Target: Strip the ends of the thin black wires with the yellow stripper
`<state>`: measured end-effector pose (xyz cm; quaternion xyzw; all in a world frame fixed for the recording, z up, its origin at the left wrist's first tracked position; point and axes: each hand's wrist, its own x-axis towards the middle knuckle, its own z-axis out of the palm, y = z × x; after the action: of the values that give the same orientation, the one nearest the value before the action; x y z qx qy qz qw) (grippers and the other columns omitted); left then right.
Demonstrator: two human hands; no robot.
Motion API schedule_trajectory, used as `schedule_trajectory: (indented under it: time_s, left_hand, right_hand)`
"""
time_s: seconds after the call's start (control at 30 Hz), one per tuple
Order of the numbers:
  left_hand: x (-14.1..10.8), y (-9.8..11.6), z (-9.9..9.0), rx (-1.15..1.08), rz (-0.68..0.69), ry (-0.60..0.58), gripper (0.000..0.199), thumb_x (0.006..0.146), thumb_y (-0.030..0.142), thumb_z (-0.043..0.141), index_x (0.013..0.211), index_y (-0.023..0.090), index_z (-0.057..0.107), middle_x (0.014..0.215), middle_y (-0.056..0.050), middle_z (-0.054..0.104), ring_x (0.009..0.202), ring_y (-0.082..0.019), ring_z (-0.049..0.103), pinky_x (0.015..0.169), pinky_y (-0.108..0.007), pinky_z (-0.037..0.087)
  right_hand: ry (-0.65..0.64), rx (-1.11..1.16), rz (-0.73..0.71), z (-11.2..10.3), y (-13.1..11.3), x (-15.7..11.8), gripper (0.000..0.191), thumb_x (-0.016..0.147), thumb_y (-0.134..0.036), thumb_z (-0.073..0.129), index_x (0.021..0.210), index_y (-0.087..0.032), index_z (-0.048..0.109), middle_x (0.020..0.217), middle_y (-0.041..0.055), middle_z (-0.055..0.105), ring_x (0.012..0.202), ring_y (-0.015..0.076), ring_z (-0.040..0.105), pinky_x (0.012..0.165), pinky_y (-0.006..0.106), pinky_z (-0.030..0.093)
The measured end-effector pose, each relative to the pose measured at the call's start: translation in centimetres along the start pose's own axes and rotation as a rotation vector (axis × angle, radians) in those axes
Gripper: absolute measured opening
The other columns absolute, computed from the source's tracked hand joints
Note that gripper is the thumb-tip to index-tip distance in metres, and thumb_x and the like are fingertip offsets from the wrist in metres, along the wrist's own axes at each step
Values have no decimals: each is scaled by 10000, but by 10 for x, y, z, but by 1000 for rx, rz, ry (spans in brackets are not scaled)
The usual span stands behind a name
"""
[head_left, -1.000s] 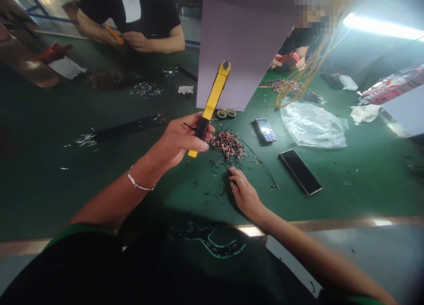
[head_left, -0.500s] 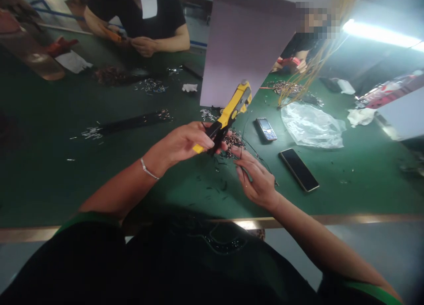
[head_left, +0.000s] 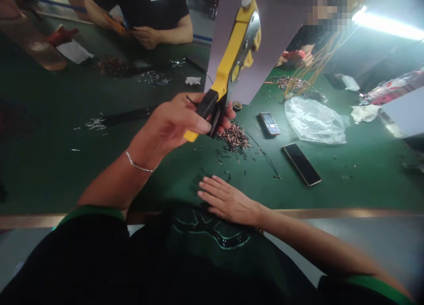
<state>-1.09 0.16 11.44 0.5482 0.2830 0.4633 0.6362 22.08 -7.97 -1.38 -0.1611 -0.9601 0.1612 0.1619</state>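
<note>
My left hand (head_left: pixel 179 119) is wrapped round the black grips of a yellow wire stripper (head_left: pixel 228 60), raised over the table with its head tilted up and to the right. Below the tool lies a pile of short copper-ended wire offcuts (head_left: pixel 236 137), with dark bits scattered in front of it. Fingers stretched out, my right hand (head_left: pixel 230 201) is near the table's front edge and holds nothing. A thin dark wire (head_left: pixel 265 155) runs along the table to the right of the pile.
A keypad phone (head_left: pixel 270 124), a smartphone (head_left: pixel 301 163) and a clear plastic bag (head_left: pixel 314 119) lie on the right. Behind the tool stands an upright pale panel (head_left: pixel 265 44). Across the table, a person's hands (head_left: pixel 145 36) work. Dark wires (head_left: pixel 129 116) lie left.
The wire stripper has come up and closer in my left hand. My right hand has moved away from it, down and left toward the table edge, and its fingers have straightened.
</note>
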Motion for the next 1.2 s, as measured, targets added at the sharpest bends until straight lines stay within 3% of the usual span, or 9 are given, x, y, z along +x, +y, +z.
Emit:
schedule_trajectory:
  time_s: [0.1,0.2,0.3,0.4,0.5,0.7,1.0,1.1,1.2]
  left_hand:
    - [-4,8,0,7,32,1,413,533,344,745,898,159,697,1030,-130,700,1041,-392,648,794,-497,554]
    - [-7,11,1,20,43,2,411,536,339,764,901,162,699,1038,-123,707,1035,-384,648,792,-488,553]
    - [-8,10,0,52,56,65,398,541,322,778,897,163,698,1017,-117,711,1033,-386,652,780,-482,556]
    - [-8,9,-4,76,78,140,399,544,307,787,906,171,692,1003,-110,709,1035,-392,655,764,-483,560]
    - [-7,9,-4,78,86,161,404,549,304,785,921,179,689,1007,-103,703,1022,-391,661,754,-489,563]
    - [-6,13,0,77,67,131,351,553,285,758,878,160,706,992,-118,689,1012,-375,660,799,-489,556]
    - [-6,12,-5,23,38,22,322,571,228,733,891,193,715,1032,-85,691,1024,-322,630,839,-452,535]
    - [-5,8,-8,25,71,18,328,581,214,716,908,199,727,1060,-92,695,1028,-333,621,860,-483,517]
    - [-3,4,-11,43,136,-4,333,616,259,721,944,199,721,1045,-100,702,1028,-354,631,819,-491,517]
  right_hand:
    - [-177,-15,-102,14,6,17,454,1001,-293,488,1434,-159,465,1515,135,461,1457,252,324,1218,505,238]
    - [-220,-61,-108,17,30,34,453,989,-280,499,1428,-171,475,1540,125,426,1462,252,316,1224,517,198]
    - [-172,-110,-51,8,69,43,484,955,-250,549,1433,-238,471,1558,93,404,1470,266,299,1220,569,164]
    - [6,-139,137,-3,97,49,476,936,-140,522,1406,-213,511,1537,117,432,1463,300,311,1206,618,164]
    - [72,-162,189,-1,85,54,475,959,-200,512,1432,-184,477,1555,135,398,1480,309,263,1211,600,168]
    - [-190,-24,-268,30,18,55,459,998,-335,494,1431,-187,458,1554,92,416,1474,216,293,1235,459,183]
    - [-29,-255,164,-5,115,55,514,987,-300,496,1475,-173,400,1587,149,331,1482,281,265,1225,550,116]
    - [11,-245,208,-1,92,50,560,978,-311,504,1498,-158,364,1603,149,296,1500,278,208,1229,539,91]
    - [-204,-135,-98,14,53,45,602,999,-440,448,1510,-143,337,1604,129,304,1505,238,199,1235,493,78]
